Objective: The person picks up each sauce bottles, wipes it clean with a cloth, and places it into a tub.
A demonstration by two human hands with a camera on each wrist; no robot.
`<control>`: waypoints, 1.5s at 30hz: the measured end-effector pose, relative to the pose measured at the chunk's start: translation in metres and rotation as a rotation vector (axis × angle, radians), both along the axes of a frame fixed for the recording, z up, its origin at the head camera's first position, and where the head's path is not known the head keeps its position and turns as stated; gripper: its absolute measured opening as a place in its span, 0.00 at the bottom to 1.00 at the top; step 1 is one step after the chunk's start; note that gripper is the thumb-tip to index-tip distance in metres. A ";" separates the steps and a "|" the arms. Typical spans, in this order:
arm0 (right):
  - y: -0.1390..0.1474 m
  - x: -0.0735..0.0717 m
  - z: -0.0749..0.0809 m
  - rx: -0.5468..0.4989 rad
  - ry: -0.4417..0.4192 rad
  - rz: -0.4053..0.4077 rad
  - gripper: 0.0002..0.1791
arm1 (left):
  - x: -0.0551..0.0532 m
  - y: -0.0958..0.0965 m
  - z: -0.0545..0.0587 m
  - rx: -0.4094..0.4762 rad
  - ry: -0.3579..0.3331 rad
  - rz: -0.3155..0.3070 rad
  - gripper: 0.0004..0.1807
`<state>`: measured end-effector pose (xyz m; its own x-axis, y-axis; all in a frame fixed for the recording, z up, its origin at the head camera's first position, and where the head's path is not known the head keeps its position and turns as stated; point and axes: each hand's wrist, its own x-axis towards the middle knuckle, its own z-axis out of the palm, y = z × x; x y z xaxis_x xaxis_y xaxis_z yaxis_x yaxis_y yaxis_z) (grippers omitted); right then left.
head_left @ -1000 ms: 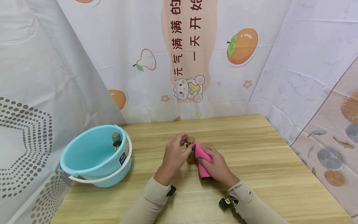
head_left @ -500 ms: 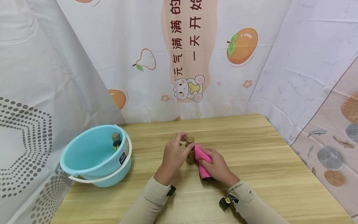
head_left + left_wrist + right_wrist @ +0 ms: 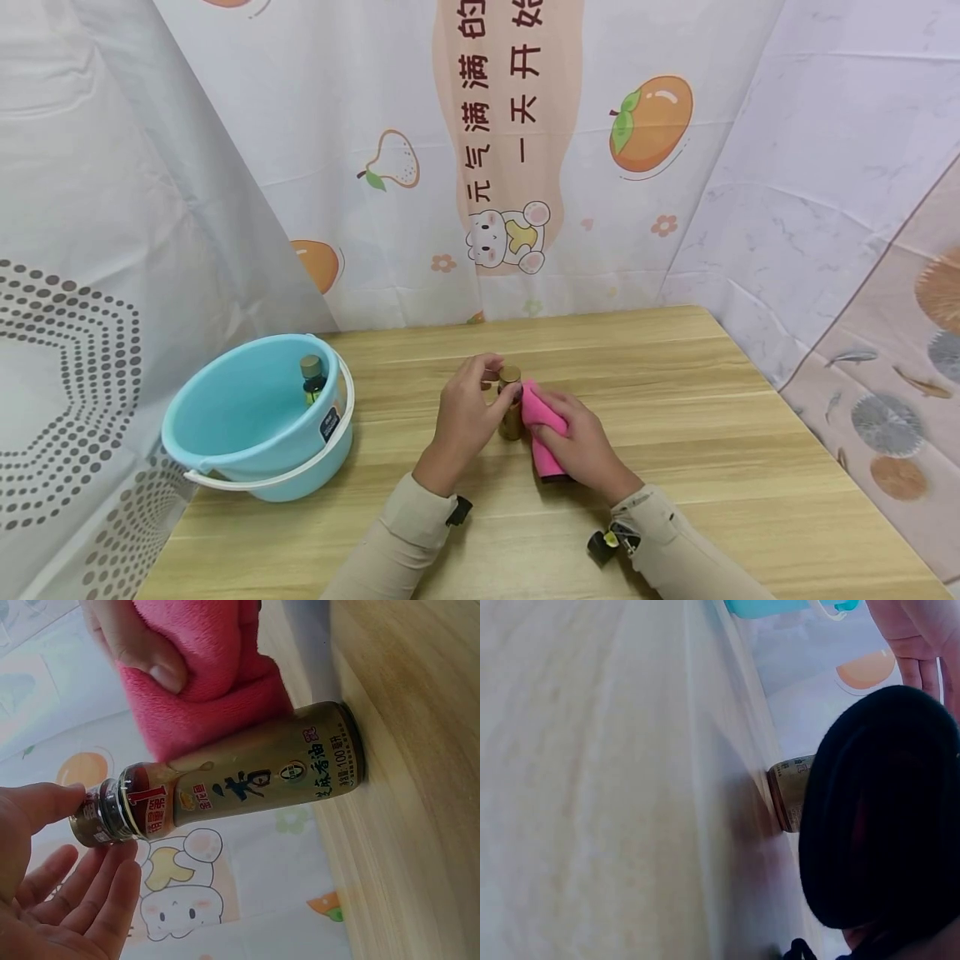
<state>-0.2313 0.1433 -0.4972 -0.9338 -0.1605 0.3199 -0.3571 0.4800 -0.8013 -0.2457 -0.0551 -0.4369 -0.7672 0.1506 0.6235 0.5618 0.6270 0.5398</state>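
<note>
A small sesame oil bottle (image 3: 512,423) with a gold-brown label stands upright on the table. My left hand (image 3: 463,410) steadies it at the top, thumb and fingers pinching the gold cap (image 3: 90,819) in the left wrist view. My right hand (image 3: 587,442) grips a folded pink plush cloth (image 3: 546,427) against the bottle's right side. In the left wrist view the cloth lies along the label, and the right thumb presses into it. A dark oval end of the cloth (image 3: 877,810) fills much of the right wrist view, hiding most of the bottle.
At the left of the wooden table (image 3: 675,400) stands a light blue bucket (image 3: 225,417) with its white handle (image 3: 277,475) hanging down in front. Another gold-capped bottle (image 3: 312,379) is inside it. A printed curtain (image 3: 390,250) hangs behind the table.
The cloth slides slightly down and back up along the bottle's side. The left hand stays at the cap, and the bottle keeps its place.
</note>
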 end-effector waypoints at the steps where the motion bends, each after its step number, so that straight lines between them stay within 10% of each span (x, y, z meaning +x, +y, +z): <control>1: 0.000 0.000 0.001 -0.008 0.012 0.003 0.30 | 0.000 0.000 0.000 0.002 -0.002 -0.002 0.21; 17: -0.001 0.000 -0.002 -0.153 0.139 0.003 0.28 | 0.000 -0.001 -0.001 -0.006 0.021 -0.049 0.18; 45: 0.000 -0.001 -0.006 0.047 -0.096 -0.020 0.27 | 0.000 -0.003 0.001 -0.029 0.013 -0.005 0.24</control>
